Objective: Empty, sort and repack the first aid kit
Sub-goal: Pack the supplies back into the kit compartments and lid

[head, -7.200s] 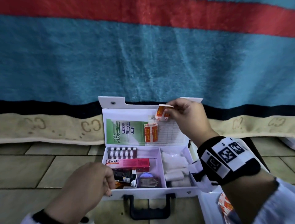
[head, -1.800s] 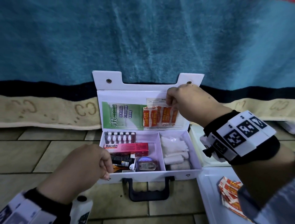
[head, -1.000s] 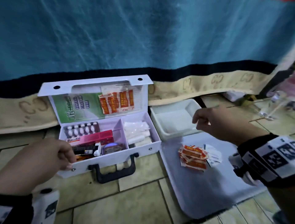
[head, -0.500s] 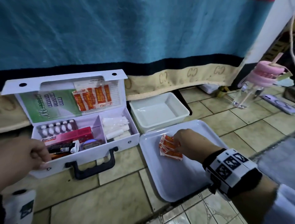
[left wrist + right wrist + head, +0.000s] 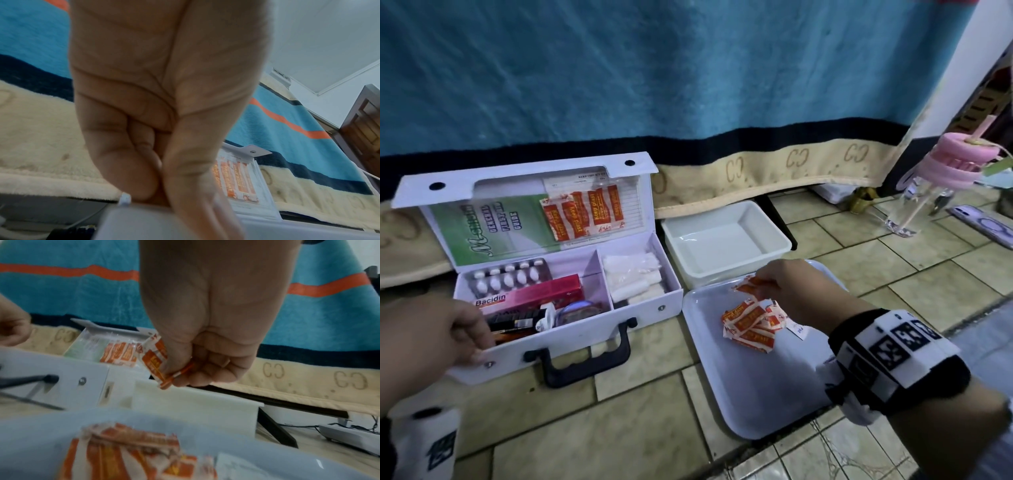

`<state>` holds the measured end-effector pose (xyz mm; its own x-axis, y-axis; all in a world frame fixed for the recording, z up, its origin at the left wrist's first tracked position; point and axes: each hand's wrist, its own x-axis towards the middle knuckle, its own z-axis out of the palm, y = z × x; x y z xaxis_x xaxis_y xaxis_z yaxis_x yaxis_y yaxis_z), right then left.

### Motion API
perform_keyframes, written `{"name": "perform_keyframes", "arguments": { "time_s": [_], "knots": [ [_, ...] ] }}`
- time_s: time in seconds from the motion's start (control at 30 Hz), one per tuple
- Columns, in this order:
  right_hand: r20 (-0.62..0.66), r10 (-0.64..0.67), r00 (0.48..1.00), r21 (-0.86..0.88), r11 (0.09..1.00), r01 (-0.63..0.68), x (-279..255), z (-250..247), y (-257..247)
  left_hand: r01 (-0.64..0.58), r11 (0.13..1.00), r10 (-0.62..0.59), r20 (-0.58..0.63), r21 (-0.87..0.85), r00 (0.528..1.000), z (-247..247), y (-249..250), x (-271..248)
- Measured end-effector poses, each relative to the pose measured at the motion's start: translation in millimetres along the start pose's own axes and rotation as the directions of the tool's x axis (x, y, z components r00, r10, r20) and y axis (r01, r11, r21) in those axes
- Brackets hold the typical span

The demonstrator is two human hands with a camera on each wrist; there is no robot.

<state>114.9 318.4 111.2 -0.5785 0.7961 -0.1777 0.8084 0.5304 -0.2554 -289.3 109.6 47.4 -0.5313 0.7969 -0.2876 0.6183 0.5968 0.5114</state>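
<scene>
The white first aid kit (image 5: 654,310) lies open on the tiled floor with several orange plaster packets (image 5: 582,216) tucked in its lid. My left hand (image 5: 479,349) grips the kit's front left edge, thumb and fingers pinching the rim (image 5: 144,219). My right hand (image 5: 767,279) is above the flat grey tray (image 5: 756,394) and pinches one orange plaster packet (image 5: 154,360) between thumb and fingers. A pile of the same packets (image 5: 753,325) lies on the tray just below. The kit holds a pill blister (image 5: 510,277), a pink Bacidin box (image 5: 534,294) and white gauze rolls (image 5: 633,277).
A white plastic bin (image 5: 722,240) stands behind the tray, right of the kit. A clear bottle with a pink lid (image 5: 928,192) and a phone (image 5: 986,226) are at the far right. A blue blanket hangs behind everything.
My right hand left the kit's lid, went right to the tray's pile, and has now lifted off it pinching one plaster packet. My left hand kept its grip on the kit.
</scene>
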Motion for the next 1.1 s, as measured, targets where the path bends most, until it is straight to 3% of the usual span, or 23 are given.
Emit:
{"name": "perform_keyframes", "arguments": {
  "time_s": [0.3,0.43,0.6,0.83,0.9,1.0,1.1],
  "knots": [
    [-0.093,-0.204,0.974,0.158,0.963,0.217,8.9,-13.9,-48.8,0.005,0.994,-0.002,-0.026,0.112,1.0,-8.7,41.3,-37.5],
    [-0.06,-0.296,0.953,0.163,0.939,0.302,25.4,-18.4,-79.4,-0.001,0.989,0.011,-0.067,0.148,0.998,-12.4,57.5,-51.6],
    [-0.141,-0.314,0.939,0.134,0.934,0.332,52.4,-21.9,-114.9,0.03,0.989,-0.016,-0.095,0.146,0.995,-13.5,71.6,-63.4],
    [-0.202,-0.344,0.917,0.295,0.872,0.392,95.2,-16.6,-145.1,0.055,0.992,-0.044,-0.1,0.11,0.994,-12.6,70.0,-66.0],
    [-0.33,-0.324,0.887,0.371,0.819,0.437,109.6,-20.1,-149.5,0.049,0.993,-0.038,-0.096,0.111,0.995,-11.9,69.4,-66.1],
    [-0.567,-0.272,0.778,0.366,0.763,0.533,125.2,-34.5,-154.9,0.044,0.994,-0.034,-0.097,0.098,0.995,-11.3,69.6,-67.1],
    [-0.6,-0.355,0.717,0.22,0.788,0.575,131.0,-52.9,-158.2,0.043,0.996,-0.035,-0.101,0.078,0.994,-12.2,70.4,-67.0]
  ]
}}
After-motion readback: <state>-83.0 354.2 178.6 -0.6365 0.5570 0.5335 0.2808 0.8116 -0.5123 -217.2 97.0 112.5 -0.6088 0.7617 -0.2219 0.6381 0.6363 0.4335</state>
